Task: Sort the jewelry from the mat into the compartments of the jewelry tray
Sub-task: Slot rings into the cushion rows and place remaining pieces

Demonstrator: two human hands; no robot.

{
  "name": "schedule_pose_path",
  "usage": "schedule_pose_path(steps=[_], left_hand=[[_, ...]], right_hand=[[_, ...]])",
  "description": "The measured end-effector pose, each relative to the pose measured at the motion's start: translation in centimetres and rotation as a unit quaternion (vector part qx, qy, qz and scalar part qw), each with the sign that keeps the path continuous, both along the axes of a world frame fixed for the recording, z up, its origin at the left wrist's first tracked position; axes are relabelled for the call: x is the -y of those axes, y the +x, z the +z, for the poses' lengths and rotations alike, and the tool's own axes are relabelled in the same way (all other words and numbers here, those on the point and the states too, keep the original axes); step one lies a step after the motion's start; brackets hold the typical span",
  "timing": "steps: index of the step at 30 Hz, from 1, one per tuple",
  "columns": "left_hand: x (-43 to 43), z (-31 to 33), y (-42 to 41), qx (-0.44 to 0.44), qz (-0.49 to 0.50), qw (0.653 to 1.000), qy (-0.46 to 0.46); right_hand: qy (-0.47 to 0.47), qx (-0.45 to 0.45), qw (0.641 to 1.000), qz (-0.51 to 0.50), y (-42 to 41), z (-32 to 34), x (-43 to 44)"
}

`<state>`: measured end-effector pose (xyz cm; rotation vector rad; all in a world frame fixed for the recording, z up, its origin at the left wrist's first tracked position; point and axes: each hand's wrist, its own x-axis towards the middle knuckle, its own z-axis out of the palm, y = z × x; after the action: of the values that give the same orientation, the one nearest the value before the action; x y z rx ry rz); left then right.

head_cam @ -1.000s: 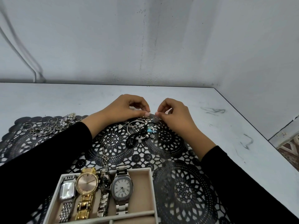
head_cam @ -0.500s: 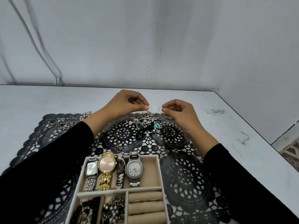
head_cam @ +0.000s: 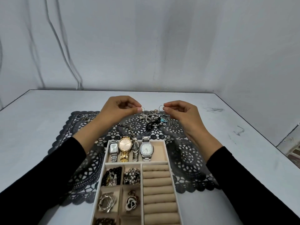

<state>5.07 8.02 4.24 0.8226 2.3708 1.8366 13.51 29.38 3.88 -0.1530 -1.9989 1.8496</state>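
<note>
My left hand pinches a hoop, my right hand a second hoop — held apart over the pile on the mat, beyond the tray.

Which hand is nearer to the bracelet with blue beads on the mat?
Right. The right hand is just right of the bracelet with blue beads; the left hand is farther off, to its left. Each pinches a thin hoop.

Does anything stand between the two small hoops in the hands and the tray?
Nothing visible does. The left hand and right hand pinch the hoops in the air; the tray lies open nearer the person.
</note>
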Motion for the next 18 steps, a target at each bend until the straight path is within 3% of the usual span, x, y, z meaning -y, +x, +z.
schedule_pose_path(steps=[9, 18], left_hand=[[2.3, 0.7, 6.6, -0.011, -0.014, 1.000, -0.014], [3.8, -0.4, 12.2, 0.004, -0.049, 0.999, 0.019]], right_hand=[[-0.008, -0.013, 0.999, 0.030, 5.4, 0.1, 2.0], [0.041, -0.021, 0.997, 0.066, 10.9, -0.9, 2.9]])
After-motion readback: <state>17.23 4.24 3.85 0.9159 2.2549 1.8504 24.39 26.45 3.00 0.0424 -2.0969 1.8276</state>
